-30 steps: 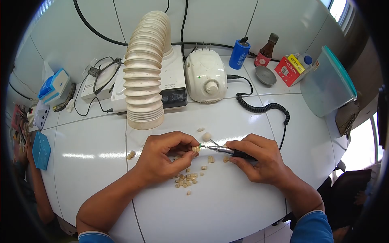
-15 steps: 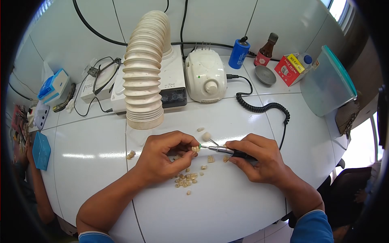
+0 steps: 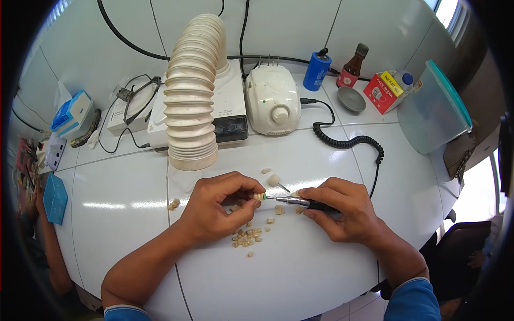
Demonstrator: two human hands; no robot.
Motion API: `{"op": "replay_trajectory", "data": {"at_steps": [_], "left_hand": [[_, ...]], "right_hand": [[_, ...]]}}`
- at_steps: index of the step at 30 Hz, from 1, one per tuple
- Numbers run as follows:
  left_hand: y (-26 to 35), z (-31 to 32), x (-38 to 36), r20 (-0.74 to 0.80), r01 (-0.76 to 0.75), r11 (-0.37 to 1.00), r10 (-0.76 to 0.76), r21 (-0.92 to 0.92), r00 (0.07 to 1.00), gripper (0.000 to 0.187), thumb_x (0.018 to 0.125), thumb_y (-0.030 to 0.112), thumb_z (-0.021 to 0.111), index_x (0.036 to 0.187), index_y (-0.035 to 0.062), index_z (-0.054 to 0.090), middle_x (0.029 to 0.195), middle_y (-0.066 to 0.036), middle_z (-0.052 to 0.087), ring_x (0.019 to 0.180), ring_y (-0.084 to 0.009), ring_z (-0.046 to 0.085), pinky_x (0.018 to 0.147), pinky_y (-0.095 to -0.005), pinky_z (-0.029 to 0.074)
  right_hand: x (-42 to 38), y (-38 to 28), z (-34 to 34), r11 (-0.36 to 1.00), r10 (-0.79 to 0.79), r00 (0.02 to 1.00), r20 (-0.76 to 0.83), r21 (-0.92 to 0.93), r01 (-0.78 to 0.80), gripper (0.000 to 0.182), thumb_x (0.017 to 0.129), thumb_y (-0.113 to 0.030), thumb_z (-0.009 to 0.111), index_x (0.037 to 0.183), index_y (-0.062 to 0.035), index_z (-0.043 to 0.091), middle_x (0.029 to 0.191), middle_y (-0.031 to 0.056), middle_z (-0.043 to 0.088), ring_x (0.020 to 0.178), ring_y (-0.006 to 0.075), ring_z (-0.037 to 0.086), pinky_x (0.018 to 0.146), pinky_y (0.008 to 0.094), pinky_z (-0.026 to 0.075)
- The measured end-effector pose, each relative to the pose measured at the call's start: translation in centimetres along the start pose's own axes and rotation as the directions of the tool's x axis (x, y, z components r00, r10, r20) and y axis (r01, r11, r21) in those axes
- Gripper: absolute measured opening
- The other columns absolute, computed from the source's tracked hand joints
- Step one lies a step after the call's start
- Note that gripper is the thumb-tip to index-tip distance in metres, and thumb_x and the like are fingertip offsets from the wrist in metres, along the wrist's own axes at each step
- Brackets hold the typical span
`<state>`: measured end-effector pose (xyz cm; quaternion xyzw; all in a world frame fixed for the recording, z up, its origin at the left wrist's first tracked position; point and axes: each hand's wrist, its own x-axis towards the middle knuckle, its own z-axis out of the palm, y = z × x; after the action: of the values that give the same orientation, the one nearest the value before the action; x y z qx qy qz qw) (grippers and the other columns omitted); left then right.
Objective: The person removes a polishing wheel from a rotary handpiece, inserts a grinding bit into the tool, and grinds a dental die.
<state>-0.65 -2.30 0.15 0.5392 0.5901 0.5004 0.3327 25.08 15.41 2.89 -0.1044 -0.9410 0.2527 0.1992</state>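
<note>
At left, beneath the ribbed hose (image 3: pixel 191 101), the left hand (image 3: pixel 217 206) pinches a small tooth-like piece (image 3: pixel 258 197) between thumb and index finger; its other fingers curl inward, partly hidden. A green spot (image 3: pixel 264 197) shows at the piece's right end. Near the hand, more cream pieces (image 3: pixel 249 235) lie loose on the white tabletop (image 3: pixel 267 283). A round-headed bit (image 3: pixel 273 180) lies just to the far side of the work. To the right, the slim tip of a handpiece (image 3: pixel 294 200) comes up to the green spot; the step in hand looks like fine shaping or smoothing. Whether the tip is spinning, I cannot tell. The right hand (image 3: pixel 342 206) has its thumb and forefingers pressed together around the handpiece, holding it almost level. The next move calls for a firm pinch on the piece, light pressure and fingertips kept off the tip.

Against the earlier frames, the green spot sits lower and faces the handpiece more squarely, and the handpiece lies flatter. The loose pieces keep their arrangement.
</note>
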Motion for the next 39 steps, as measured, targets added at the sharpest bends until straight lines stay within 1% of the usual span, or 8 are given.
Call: {"op": "replay_trajectory", "data": {"at_steps": [2,4,9,15,18,23,27,39], "left_hand": [[-0.33,0.09,-0.01,-0.021,-0.030,1.000,0.030,-0.006,0.999,0.020,0.098,0.000,0.079,0.118,-0.0022,0.079,0.104,-0.009,0.080,0.092,-0.0129,0.078,0.085,-0.0286,0.065],[-0.32,0.10,0.01,-0.023,-0.039,0.999,0.039,0.006,0.999,0.019,0.098,0.000,0.079,0.118,-0.0023,0.079,0.103,-0.009,0.079,0.092,-0.0131,0.078,0.085,-0.0287,0.065],[-0.06,0.01,0.03,-0.016,-0.025,1.000,0.025,0.008,1.000,0.019,0.098,0.000,0.078,0.117,-0.0024,0.078,0.103,-0.009,0.079,0.093,-0.0136,0.078,0.086,-0.0289,0.065],[-0.02,-0.07,0.03,-0.010,-0.035,0.999,0.035,0.041,0.999,0.020,0.098,0.000,0.078,0.118,-0.0026,0.077,0.107,-0.009,0.078,0.096,-0.0138,0.078,0.087,-0.0290,0.065],[-0.08,-0.07,0.01,-0.007,-0.030,0.999,0.030,0.040,1.000,0.020,0.098,0.000,0.078,0.118,-0.0024,0.076,0.108,-0.008,0.078,0.096,-0.0134,0.077,0.086,-0.0288,0.065],[-0.26,-0.04,0.07,-0.012,-0.059,0.996,0.060,0.062,0.998,0.020,0.097,0.000,0.078,0.117,-0.0014,0.076,0.104,-0.007,0.076,0.091,-0.0122,0.074,0.081,-0.0278,0.062],[0.07,-0.09,0.14,-0.010,-0.048,0.996,0.049,0.081,0.999,0.017,0.097,-0.002,0.078,0.114,-0.0022,0.075,0.102,-0.008,0.076,0.092,-0.0112,0.073,0.085,-0.0272,0.062],[0.16,-0.18,0.10,0.006,-0.040,0.996,0.039,0.082,0.999,0.024,0.099,-0.005,0.075,0.122,-0.0049,0.079,0.103,-0.009,0.076,0.094,-0.0118,0.075,0.088,-0.0282,0.063]], "right_hand": [[0.03,0.03,0.04,1.000,0.000,1.000,0.009,-0.003,0.000,0.036,0.091,-0.012,0.091,0.126,-0.0095,0.082,0.088,0.0085,0.072,0.071,0.0272,0.071,0.063,0.0393,0.055],[-0.04,0.19,0.33,1.000,0.006,1.000,-0.029,0.015,-0.006,0.035,0.091,-0.012,0.091,0.125,-0.0097,0.082,0.087,0.0084,0.071,0.070,0.0272,0.070,0.063,0.0397,0.055],[-0.01,0.09,0.25,1.000,0.008,1.000,-0.030,0.005,-0.008,0.036,0.091,-0.012,0.091,0.127,-0.0096,0.082,0.087,0.0080,0.071,0.071,0.0274,0.070,0.064,0.0402,0.055],[-0.01,0.12,0.28,1.000,0.018,0.999,-0.030,0.001,-0.018,0.038,0.091,-0.012,0.091,0.128,-0.0098,0.081,0.088,0.0079,0.070,0.071,0.0276,0.070,0.064,0.0399,0.055],[-0.01,0.17,0.29,1.000,0.015,1.000,-0.025,0.002,-0.014,0.038,0.091,-0.012,0.091,0.128,-0.0096,0.081,0.088,0.0080,0.070,0.071,0.0276,0.070,0.064,0.0397,0.055],[-0.04,0.20,0.32,1.000,0.010,1.000,-0.027,0.007,-0.010,0.038,0.091,-0.011,0.091,0.128,-0.0093,0.081,0.088,0.0080,0.070,0.071,0.0274,0.071,0.064,0.0395,0.055],[0.02,0.13,0.33,1.000,0.008,1.000,-0.026,0.009,-0.008,0.037,0.091,-0.011,0.091,0.127,-0.0091,0.082,0.088,0.0079,0.070,0.071,0.0270,0.070,0.063,0.0394,0.055],[0.04,-0.03,0.29,0.999,-0.003,1.000,-0.011,-0.033,0.003,0.036,0.091,-0.013,0.092,0.125,-0.0111,0.082,0.088,0.0080,0.070,0.069,0.0266,0.069,0.061,0.0394,0.054]]}}
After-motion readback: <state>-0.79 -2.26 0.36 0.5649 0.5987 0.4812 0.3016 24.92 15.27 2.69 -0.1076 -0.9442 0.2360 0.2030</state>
